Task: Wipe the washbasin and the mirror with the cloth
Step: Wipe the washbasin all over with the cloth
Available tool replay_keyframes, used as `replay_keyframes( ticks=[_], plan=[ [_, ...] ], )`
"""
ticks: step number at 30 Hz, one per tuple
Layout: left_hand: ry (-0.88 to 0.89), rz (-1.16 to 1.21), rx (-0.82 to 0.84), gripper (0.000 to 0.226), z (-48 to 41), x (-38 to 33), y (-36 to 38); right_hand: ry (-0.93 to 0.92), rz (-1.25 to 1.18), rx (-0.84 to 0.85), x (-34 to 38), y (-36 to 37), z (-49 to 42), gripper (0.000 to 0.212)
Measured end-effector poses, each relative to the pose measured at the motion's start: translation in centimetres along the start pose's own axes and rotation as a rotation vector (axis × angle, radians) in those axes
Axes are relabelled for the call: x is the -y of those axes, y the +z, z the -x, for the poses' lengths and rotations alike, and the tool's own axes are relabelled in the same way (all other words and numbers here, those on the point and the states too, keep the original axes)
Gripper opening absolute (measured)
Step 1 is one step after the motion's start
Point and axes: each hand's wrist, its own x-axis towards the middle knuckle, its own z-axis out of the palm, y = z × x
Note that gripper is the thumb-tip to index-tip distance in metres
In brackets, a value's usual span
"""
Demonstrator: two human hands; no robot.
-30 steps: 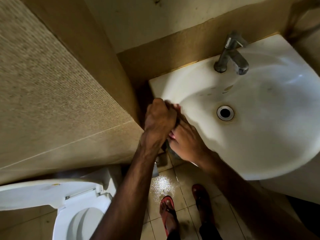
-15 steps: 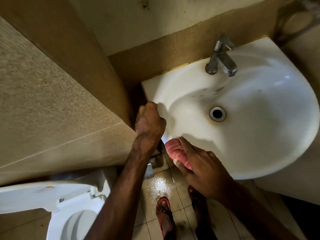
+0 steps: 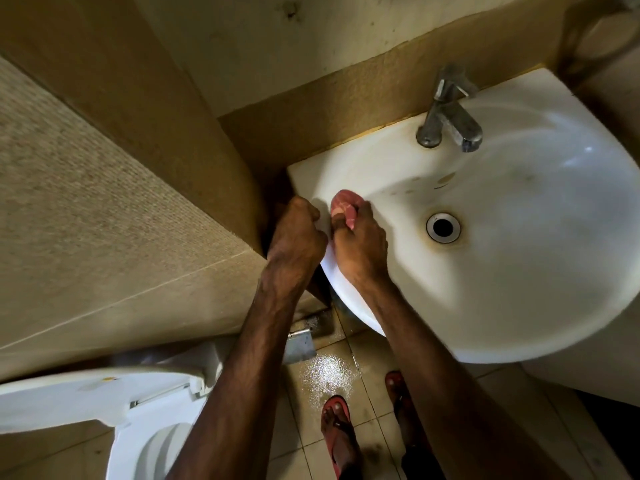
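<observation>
The white washbasin (image 3: 519,271) fills the right half of the view, with a round drain (image 3: 443,227) and a metal tap (image 3: 450,109) at its back. My right hand (image 3: 360,244) presses a bunched pink cloth (image 3: 343,202) onto the basin's left rim. My left hand (image 3: 298,237) grips the basin's left edge beside it, its fingers curled round the rim. No mirror is in view.
A tiled partition wall (image 3: 104,202) stands close on the left. A white toilet (image 3: 104,403) with its lid raised sits at the lower left. The floor tiles (image 3: 325,372) are wet below the basin, where my feet in red sandals (image 3: 337,431) stand.
My right hand has carried the pink cloth from the basin's front-left edge up along the rim toward the back left corner. My left hand has stayed on the basin's left edge.
</observation>
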Motion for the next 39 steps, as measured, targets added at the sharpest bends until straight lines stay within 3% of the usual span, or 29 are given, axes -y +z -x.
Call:
replay_keyframes(
  ticks=[2,4,8,10,16,21,26,30,35,39],
  plan=[
    [-0.012,-0.014,0.021,0.042,0.2,0.0,-0.1,0.046,-0.043,-0.024,0.0,0.0,0.2,0.051],
    [-0.015,-0.035,0.036,0.043,0.4,-0.2,-0.3,0.061,-0.008,-0.017,-0.4,-0.5,1.7,0.054],
    [-0.022,-0.108,0.019,0.039,0.7,-0.8,0.0,-0.058,0.288,0.062,-1.8,-1.9,6.2,0.03],
    [-0.012,-0.158,0.023,0.038,0.7,-1.0,0.1,-0.075,0.352,0.087,-2.1,-2.5,7.3,0.029],
    [-0.021,-0.118,0.007,0.032,0.7,-2.0,0.1,0.065,0.164,0.138,0.6,-2.2,3.7,0.053],
    [0.107,-0.144,-0.069,0.047,-0.8,-2.8,0.3,0.156,-0.026,-0.004,0.3,-0.4,-0.9,0.027],
    [0.2,-0.272,-0.009,0.056,-1.6,-2.3,0.7,0.17,-0.134,-0.12,-0.6,-0.3,-1.4,0.035],
    [0.247,-0.358,0.007,0.062,-2.1,-1.8,1.1,0.177,-0.03,-0.055,-0.8,-1.3,-1.3,0.035],
    [0.249,-0.36,-0.056,0.036,-2.7,-1.8,2.4,0.001,0.286,0.203,0.6,-3.7,2.5,0.026],
    [0.224,-0.363,-0.056,0.04,-2.7,-1.9,2.1,0.051,0.167,0.115,1.3,-3.0,1.6,0.027]
  ],
)
